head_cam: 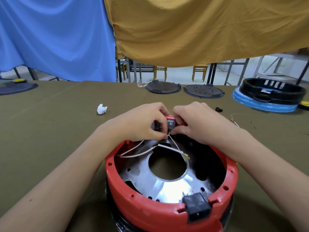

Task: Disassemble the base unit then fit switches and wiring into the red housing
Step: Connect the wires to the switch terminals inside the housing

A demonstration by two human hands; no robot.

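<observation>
1. Olive cloth covers the table (50, 131), with one blue drape (58, 39) and one mustard drape (200, 30) hanging behind it.
2. At the near edge stands one red housing (150, 203), open side up, with one shiny metal plate (167, 186) inside and one black power socket (197, 208) set in its near wall.
3. Both hands meet at the housing's far rim. The left hand (143, 124) and the right hand (195, 123) have their fingers curled, pinching one small grey switch (170, 124) and its terminals between them.
4. From just below that pinch, about three white wires (142, 154) trail toward the person across the plate; one ends loose in a brass connector (186, 156).
5. My judgement: the fitting stage is in hand, with the switch being seated or wired at the far wall. Next, the loose connector likely needs pushing onto a terminal, with a steady hold on the switch.
6. Beyond the grip lie two dark round plates (163, 87); to their right, one black ring (272, 91) sits on one blue disc (260, 104). Left of the grip lies one white wad (101, 109).
</observation>
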